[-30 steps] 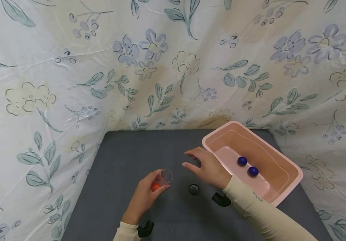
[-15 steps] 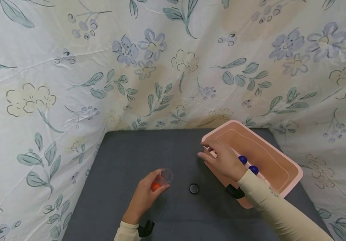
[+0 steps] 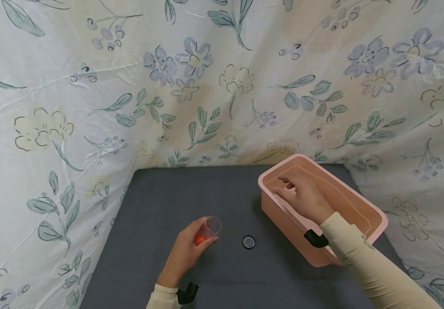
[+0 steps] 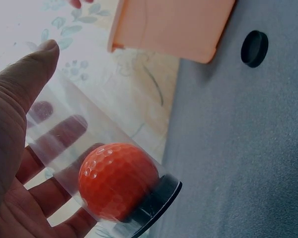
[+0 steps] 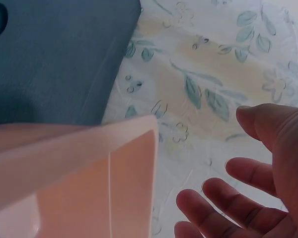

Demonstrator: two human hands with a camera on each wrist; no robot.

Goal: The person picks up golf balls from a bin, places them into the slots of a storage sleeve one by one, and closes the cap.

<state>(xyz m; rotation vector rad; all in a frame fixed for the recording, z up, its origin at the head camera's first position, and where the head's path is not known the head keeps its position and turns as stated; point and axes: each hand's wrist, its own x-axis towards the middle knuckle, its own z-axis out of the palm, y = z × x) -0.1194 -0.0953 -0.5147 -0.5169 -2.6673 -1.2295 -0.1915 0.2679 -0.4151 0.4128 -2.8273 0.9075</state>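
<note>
Orange dimpled ball [image 4: 116, 181] inside tube [image 4: 96, 130]

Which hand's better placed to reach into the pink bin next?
Right, I'd say: the right hand is empty and over the pink bin, while the left hand grips the clear tube with the orange ball inside.

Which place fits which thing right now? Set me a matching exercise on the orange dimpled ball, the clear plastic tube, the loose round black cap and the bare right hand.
Things
1. orange dimpled ball
2. clear plastic tube
3. loose round black cap
4. bare right hand

Places
A. on the dark grey table, touched by neither hand
B. over the pink rectangular plastic tub in the head view, holding nothing
C. inside the tube
D. gripped between the thumb and fingers of the left hand

Pairs: 1-C, 2-D, 3-A, 4-B
</note>
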